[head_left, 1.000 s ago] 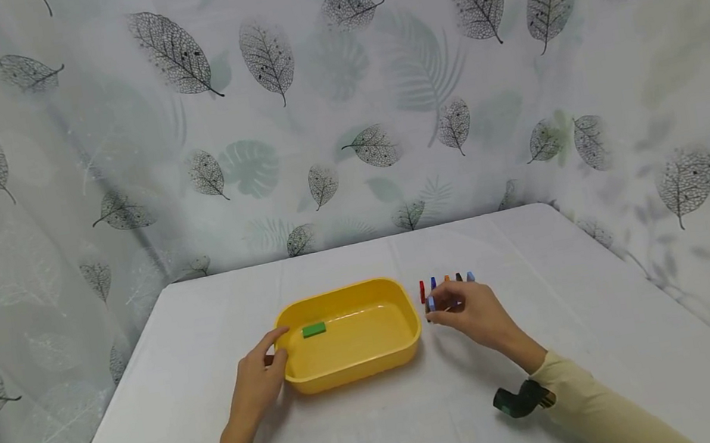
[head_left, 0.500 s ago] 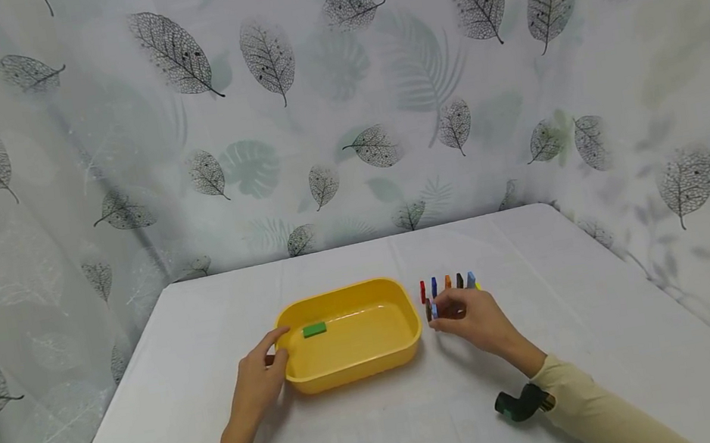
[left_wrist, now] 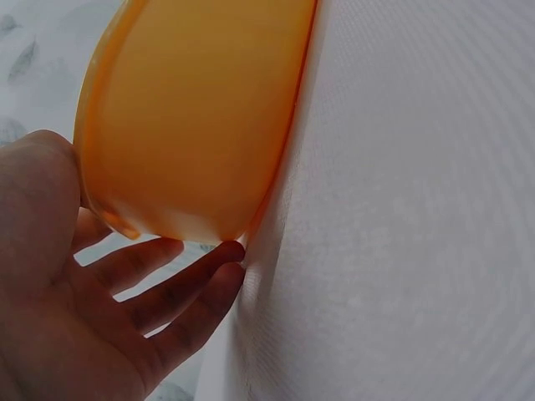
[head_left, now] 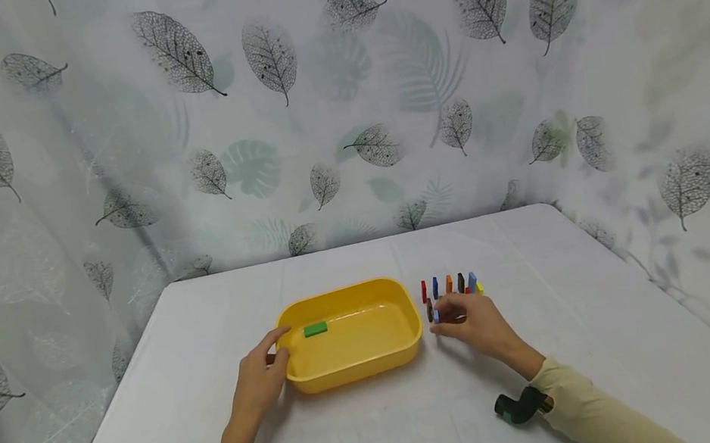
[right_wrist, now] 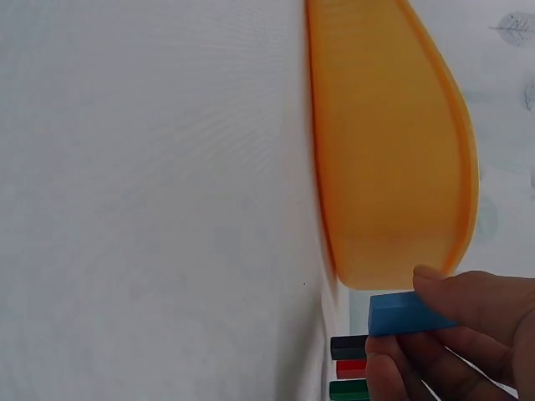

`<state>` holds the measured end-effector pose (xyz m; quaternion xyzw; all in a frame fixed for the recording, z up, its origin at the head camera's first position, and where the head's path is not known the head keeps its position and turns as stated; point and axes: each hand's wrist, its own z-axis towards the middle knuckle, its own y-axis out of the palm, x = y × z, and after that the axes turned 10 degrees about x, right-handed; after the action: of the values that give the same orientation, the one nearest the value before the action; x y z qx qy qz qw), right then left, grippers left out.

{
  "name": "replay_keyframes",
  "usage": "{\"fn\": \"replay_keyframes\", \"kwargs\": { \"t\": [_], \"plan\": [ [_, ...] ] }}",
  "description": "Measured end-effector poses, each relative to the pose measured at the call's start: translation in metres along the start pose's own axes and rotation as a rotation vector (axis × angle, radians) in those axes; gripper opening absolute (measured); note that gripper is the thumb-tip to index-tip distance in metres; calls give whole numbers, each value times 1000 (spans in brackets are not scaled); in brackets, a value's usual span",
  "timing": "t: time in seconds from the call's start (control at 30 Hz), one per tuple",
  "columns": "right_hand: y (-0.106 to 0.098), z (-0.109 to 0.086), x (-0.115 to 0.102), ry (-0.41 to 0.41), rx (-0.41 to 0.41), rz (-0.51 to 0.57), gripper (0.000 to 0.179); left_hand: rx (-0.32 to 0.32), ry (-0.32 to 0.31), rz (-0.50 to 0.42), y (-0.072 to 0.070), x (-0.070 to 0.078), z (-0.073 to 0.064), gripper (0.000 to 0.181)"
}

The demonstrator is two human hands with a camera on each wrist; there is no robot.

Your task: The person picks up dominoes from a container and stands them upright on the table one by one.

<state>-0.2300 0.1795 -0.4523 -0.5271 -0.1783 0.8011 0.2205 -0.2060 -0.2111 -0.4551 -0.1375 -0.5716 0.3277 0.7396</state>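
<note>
A blue domino block (right_wrist: pixel 405 313) is pinched between the thumb and fingers of my right hand (head_left: pixel 473 319), low over the table just right of the yellow tray. Close to its left a dark brown domino block (head_left: pixel 429 310) stands on end. My left hand (head_left: pixel 260 370) grips the left end of the yellow tray (head_left: pixel 357 374), its fingers against the outer wall in the left wrist view. Inside the tray lies a green domino block (head_left: pixel 315 329). The right hand hides part of the blocks behind it.
Behind the right hand several blocks stand in a row, among them a red block (head_left: pixel 423 291), an orange block (head_left: pixel 449 284), a black block (head_left: pixel 460 282) and a light blue block (head_left: pixel 472 282). A white cloth covers the table (head_left: pixel 386 431); a leaf-patterned curtain (head_left: pixel 337 101) hangs behind.
My right hand has come down slightly with the blue domino block, uncovering more of the row behind, including a yellow block. The left hand and tray have stayed put.
</note>
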Motion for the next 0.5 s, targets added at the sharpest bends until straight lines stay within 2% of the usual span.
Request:
{"fn": "replay_keyframes", "kwargs": {
  "t": [0.5],
  "plan": [
    [3, -1, 8, 23, -47, -19, 26, -5, -8, 11, 0, 1, 0, 41]
  ]
}}
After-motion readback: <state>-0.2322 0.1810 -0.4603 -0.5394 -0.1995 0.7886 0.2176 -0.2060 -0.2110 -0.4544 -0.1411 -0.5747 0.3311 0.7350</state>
